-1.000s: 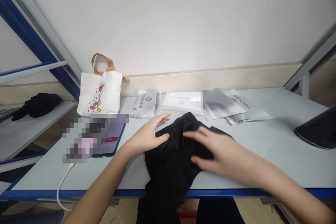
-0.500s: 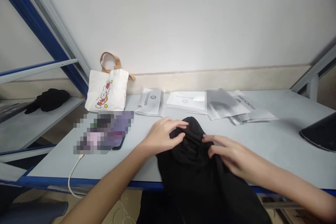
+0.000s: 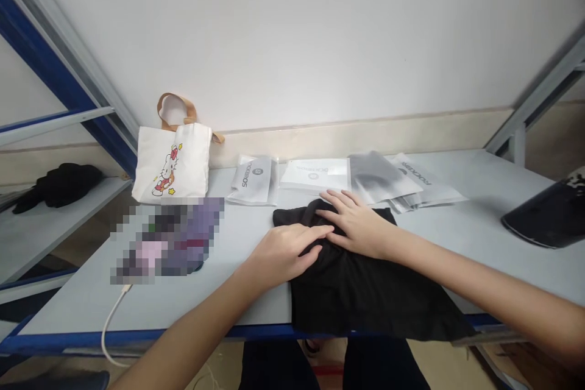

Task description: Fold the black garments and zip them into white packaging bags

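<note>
A black piece of cloth (image 3: 365, 298), perhaps a garment, lies across the front of the table with its lower edge hanging over the rim. My right hand (image 3: 359, 225) rests on its upper part, fingers spread and nearly flat. Beside it, my left hand (image 3: 286, 256) touches the cloth's left side. Its thumb and index finger are apart, with black fabric showing between them, and the fingertips of both hands almost meet. Folds under the palms are hidden.
Along the wall stand a white tote bag (image 3: 173, 161), a grey printed pouch (image 3: 253, 181), a white packet (image 3: 315, 175) and several frosted bags (image 3: 425, 186). Blurred items (image 3: 169, 241) with a white cable (image 3: 107, 329) lie left. A dark object (image 3: 548, 213) sits right.
The cloth has come up from my lap onto the table and lies flatter and wider. My right hand has moved left and forward, its fingers now spread. The view has shifted slightly right.
</note>
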### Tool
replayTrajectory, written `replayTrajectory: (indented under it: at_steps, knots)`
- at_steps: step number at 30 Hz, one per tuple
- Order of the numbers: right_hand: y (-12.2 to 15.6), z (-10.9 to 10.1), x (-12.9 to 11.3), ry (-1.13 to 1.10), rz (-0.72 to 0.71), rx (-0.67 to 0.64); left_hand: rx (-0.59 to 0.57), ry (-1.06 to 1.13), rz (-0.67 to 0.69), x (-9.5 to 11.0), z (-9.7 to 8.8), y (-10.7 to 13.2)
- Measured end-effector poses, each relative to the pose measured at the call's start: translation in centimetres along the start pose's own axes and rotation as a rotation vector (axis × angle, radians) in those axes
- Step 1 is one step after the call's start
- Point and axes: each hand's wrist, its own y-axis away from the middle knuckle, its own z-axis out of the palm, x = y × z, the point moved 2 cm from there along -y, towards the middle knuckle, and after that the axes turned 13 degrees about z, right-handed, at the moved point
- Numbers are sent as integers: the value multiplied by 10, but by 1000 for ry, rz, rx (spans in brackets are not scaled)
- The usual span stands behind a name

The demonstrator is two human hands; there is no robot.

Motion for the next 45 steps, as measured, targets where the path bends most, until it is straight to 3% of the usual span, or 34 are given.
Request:
replayTrajectory:
  at_steps: [2,5,9,12,14,17,19,22,24,26,29,31,34,37,39,41,43,45]
  knots:
    - [3,-3,-1,-3,5,46,-39,-12,14,-4,2,0]
    - [18,-7,4,-64,66,65,-47,-97,-88,-16,-4,0]
    - [40,-5,20,-74,137,-15,102,-233,-203,-28,-18,0]
    - [41,-8,38,58,196,70,190,-179,-134,-22,-18,-3]
    - [37,-13,47,141,188,114,148,-38,-81,-14,-11,-6]
    - [30,-19,50,143,100,10,5,153,-121,-8,5,-10]
    - [25,-20,49,148,58,-70,-49,183,-180,-8,12,-11]
    - [11,-22,55,205,77,-114,-27,132,-208,-10,13,-11]
    - [-1,-32,64,219,175,-18,32,102,-185,-8,6,-10]
    - [-9,-47,70,213,303,159,144,100,-195,-6,-8,-5]
    - [-3,-62,57,108,378,309,362,135,-302,-5,-36,15]
    - [11,-56,37,13,305,234,425,139,-396,-8,-52,39]
    - [38,-28,16,-136,208,-71,373,86,-573,-17,-66,81]
    - [54,-6,22,-175,306,-270,485,-21,-706,-19,-71,109]
    - [55,-3,28,-186,351,-368,573,-140,-707,-10,-69,109]
    - [50,-8,30,-199,355,-462,463,-216,-546,4,-59,90]
    - [41,-14,27,-216,346,-489,183,-217,-306,15,-44,65]
    - [33,-17,21,-237,319,-424,-67,-195,-201,13,-30,45]
